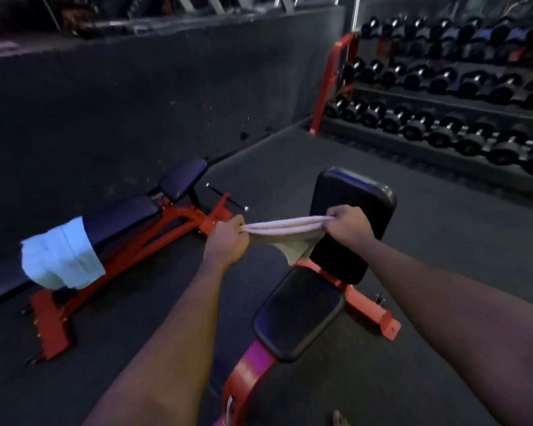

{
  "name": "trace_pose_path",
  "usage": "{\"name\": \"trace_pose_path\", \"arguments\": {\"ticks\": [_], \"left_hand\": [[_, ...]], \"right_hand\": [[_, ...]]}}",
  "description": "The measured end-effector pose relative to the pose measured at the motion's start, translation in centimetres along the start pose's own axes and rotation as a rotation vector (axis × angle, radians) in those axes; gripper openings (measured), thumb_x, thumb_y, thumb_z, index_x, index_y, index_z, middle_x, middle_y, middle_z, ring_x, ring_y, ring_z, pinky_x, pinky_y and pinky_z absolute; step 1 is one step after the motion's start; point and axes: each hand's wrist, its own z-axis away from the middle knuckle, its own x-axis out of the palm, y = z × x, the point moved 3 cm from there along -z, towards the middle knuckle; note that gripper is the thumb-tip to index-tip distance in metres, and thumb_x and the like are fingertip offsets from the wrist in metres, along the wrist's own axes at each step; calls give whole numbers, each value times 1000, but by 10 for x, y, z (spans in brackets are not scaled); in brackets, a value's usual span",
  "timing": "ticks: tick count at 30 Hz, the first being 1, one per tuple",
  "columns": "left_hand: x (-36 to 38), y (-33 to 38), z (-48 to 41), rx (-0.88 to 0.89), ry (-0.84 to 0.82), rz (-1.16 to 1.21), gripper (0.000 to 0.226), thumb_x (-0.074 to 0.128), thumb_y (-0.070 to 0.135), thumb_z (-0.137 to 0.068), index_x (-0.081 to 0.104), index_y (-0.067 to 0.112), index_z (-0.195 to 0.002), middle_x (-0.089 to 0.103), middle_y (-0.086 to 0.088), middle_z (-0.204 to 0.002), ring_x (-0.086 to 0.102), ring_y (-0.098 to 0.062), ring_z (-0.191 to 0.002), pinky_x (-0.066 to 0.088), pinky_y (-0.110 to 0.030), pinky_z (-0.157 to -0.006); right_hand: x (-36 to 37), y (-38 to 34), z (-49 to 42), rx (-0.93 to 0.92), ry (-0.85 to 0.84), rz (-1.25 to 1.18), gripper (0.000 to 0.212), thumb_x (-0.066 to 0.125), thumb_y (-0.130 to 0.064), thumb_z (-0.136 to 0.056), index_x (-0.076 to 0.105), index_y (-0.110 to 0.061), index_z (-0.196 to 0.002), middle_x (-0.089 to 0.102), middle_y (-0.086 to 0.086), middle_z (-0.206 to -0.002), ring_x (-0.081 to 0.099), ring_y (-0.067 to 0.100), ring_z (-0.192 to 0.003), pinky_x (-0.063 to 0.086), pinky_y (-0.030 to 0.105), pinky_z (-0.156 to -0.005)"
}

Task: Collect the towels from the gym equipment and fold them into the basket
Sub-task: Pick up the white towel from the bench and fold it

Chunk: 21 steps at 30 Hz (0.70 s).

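We held a pale towel (285,226) stretched between our two hands, above the near bench (299,309). Our left hand (226,238) gripped one end and our right hand (346,224) gripped the other, fingers curled around it. A light blue towel (60,256) lay draped over the other bench (126,213) on the left.

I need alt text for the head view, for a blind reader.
The left hand and right hand hold a pale towel stretched between them above a red bench. A light blue towel drapes over a second bench on the left; a dumbbell rack stands behind.
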Motion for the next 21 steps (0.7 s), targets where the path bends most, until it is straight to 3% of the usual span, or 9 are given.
{"name": "trace_pose_path", "arguments": {"ticks": [2, 6, 9, 12, 15, 18, 21], "left_hand": [[29, -20, 12, -83, -144, -55, 19, 39, 28, -72, 51, 13, -73, 67, -21, -83, 66, -38, -81, 55, -42, -70], [103, -58, 27, -218, -449, -84, 25, 38, 31, -66, 56, 14, -71, 69, -24, -88, 69, -39, -84, 58, -40, -73], [144, -75, 39, -292, -617, -45, 20, 43, 22, -72, 59, 11, -73, 70, -24, -79, 71, -36, -71, 59, -39, -62], [187, -96, 31, -385, -663, -18, 18, 47, 14, -82, 62, 6, -80, 69, -26, -84, 70, -38, -79, 56, -39, -66], [232, -119, 3, -502, -547, 72, 11, 52, 15, -87, 58, 11, -95, 69, -19, -96, 67, -36, -92, 52, -37, -72], [279, -136, -18, -665, -495, 231, 57, 59, 21, -91, 34, 15, -141, 54, -5, -131, 55, -29, -122, 46, -34, -95], [329, -156, -18, -853, -546, 168, 75, 57, 33, -93, 15, 14, -152, 33, -14, -154, 40, -34, -137, 36, -46, -110]], "right_hand": [[24, 21, 8, 88, -94, 73, 14, 56, -28, -62, 67, -18, -63, 66, 3, -66, 65, 26, -67, 49, 28, -54], [93, 85, 0, 217, -331, 136, 27, 49, -33, -57, 66, -13, -64, 71, 8, -80, 68, 30, -78, 58, 34, -67], [139, 122, -6, 203, -636, 288, 17, 51, -30, -62, 53, -13, -57, 68, 10, -86, 68, 29, -89, 43, 25, -60], [182, 158, -26, 236, -815, 333, 14, 56, -32, -65, 53, -19, -64, 60, 6, -84, 64, 24, -86, 36, 25, -54], [219, 198, -61, 337, -695, 189, 16, 57, -37, -73, 55, -21, -69, 69, 9, -90, 67, 28, -88, 48, 25, -66], [241, 233, -83, 492, -427, 63, 17, 62, -30, -86, 64, -14, -89, 71, 15, -97, 65, 30, -87, 46, 28, -70], [280, 265, -76, 663, -504, 76, 34, 62, -33, -88, 64, -8, -111, 69, 17, -111, 64, 29, -89, 43, 26, -70]]}}
